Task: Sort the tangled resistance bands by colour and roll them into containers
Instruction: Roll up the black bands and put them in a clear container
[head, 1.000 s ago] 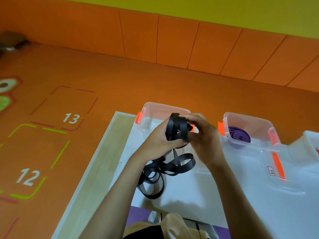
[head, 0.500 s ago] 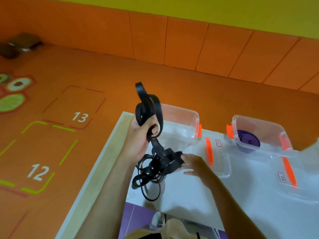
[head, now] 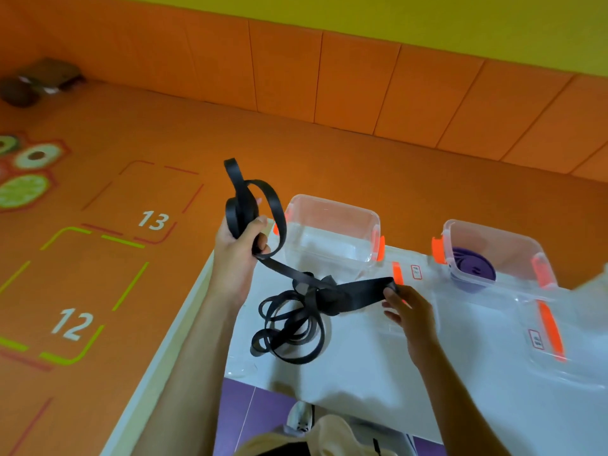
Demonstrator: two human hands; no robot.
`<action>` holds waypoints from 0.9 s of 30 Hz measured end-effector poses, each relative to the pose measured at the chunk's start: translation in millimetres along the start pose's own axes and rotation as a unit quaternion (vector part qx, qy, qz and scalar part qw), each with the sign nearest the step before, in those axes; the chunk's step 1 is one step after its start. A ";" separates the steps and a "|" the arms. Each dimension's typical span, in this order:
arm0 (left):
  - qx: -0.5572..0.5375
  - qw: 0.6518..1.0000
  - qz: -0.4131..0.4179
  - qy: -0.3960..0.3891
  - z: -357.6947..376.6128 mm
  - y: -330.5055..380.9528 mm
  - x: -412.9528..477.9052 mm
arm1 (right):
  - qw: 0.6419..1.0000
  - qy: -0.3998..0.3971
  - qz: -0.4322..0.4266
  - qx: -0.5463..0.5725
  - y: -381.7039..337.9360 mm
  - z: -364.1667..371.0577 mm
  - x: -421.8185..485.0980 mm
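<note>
At the bench's (head: pixel 362 370) far left corner the left grip (head: pixel 240 248) is closed round the black band (head: pixel 358 292), fingers and thumb wrapped about a few upright loops that stand above the fist. It was raised there half a second ago too. What has changed lies to its right. Then the snarl hung close below that fist. Now a single strand runs taut and slanting from the fist down to the knot (head: pixel 316 287), so some length has been pulled free.

Below the knot, the slack coils (head: pixel 289 334) rest near the bench's left edge, not yet sorted out. The right grip (head: pixel 396 299), which only touched the tangle's side before, now pinches a wide flat fold of band drawn out rightward, toward the middle of the bench.

So the band spans both grips, with the knot between them and nearer the right one. Judging by this, untangling is under way and rolling has not begun. The empty container (head: pixel 332 235) stands just behind the knot. The next container (head: pixel 513 248), further right, holds a rolled purple band (head: pixel 473 269).
</note>
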State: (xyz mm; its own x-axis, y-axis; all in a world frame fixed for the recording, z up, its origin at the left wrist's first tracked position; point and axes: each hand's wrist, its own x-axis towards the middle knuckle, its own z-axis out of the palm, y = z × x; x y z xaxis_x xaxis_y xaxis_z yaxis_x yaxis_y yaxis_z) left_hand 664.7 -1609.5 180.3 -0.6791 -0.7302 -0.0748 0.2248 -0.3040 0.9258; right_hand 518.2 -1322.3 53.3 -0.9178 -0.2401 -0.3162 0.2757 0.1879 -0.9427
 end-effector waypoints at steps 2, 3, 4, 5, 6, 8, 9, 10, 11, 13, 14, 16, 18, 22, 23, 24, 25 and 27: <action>-0.030 0.999 0.009 0.003 2.7 6.1 0.9 | 0.999 0.000 -0.031 0.013 -7.2 -6.0 -0.1; -0.045 0.999 0.014 0.001 5.5 10.0 1.3 | 0.998 -0.002 -0.046 0.030 -11.7 -7.9 -0.6; -0.056 0.998 0.019 -0.001 8.6 14.1 1.7 | 0.996 -0.004 -0.061 0.059 -17.5 -9.6 -2.2; -0.065 0.998 0.026 -0.003 12.2 18.9 1.8 | 0.993 -0.004 -0.072 0.098 -24.7 -11.4 -4.3; -0.071 0.997 0.035 -0.007 16.1 24.0 1.9 | 0.987 -0.002 -0.082 0.141 -33.6 -13.7 -6.8; -0.079 0.995 0.060 -0.020 23.8 36.1 2.3 | 0.971 -0.008 -0.105 0.216 -54.4 -20.1 -10.4; -0.081 0.994 0.074 -0.026 27.6 42.8 2.1 | 0.965 -0.015 -0.116 0.237 -64.9 -23.9 -11.0; -0.083 0.992 0.088 -0.031 31.3 49.5 2.0 | 0.960 -0.020 -0.126 0.248 -75.2 -27.2 -11.5; -0.085 0.991 0.099 -0.035 34.8 55.9 2.0 | 0.957 -0.023 -0.136 0.256 -84.0 -30.1 -11.5; -0.092 0.988 0.119 -0.041 40.3 66.9 2.0 | 0.951 -0.029 -0.158 0.264 -97.7 -31.2 -13.3; -0.093 0.986 0.129 -0.042 42.5 71.5 1.7 | 0.948 -0.034 -0.171 0.266 -102.1 -29.6 -15.2; -0.085 0.984 0.150 -0.037 45.3 79.7 0.4 | 0.943 -0.042 -0.187 0.273 -107.3 -25.6 -19.0; -0.076 0.982 0.169 -0.023 44.2 86.0 -0.5 | 0.934 -0.044 -0.192 0.297 -114.8 -24.2 -21.8; 0.025 0.970 0.243 0.004 34.2 94.7 5.6 | 0.927 -0.027 -0.265 0.263 -147.2 -30.7 -21.3; 0.065 0.964 0.257 0.005 33.2 94.6 8.4 | 0.930 -0.031 -0.292 0.220 -155.6 -29.6 -20.7; 0.104 0.958 0.266 0.001 33.0 92.3 11.2 | 0.937 -0.037 -0.293 0.184 -161.2 -26.3 -19.5; 0.140 0.953 0.268 -0.005 33.2 87.9 14.0 | 0.948 -0.040 -0.278 0.152 -164.1 -21.2 -17.4; 0.207 0.946 0.249 -0.027 34.1 72.5 19.3 | 0.963 -0.055 -0.252 0.079 -156.7 -10.1 -11.5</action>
State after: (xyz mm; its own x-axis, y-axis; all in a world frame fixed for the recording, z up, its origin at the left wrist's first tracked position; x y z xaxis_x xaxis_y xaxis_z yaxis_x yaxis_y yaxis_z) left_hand 644.0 -1624.8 258.6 -0.5984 -0.6844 0.4166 0.2404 0.3426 0.9082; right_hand 482.7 -1339.4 205.8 -0.9133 -0.3635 0.1837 -0.1478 -0.1245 -0.9812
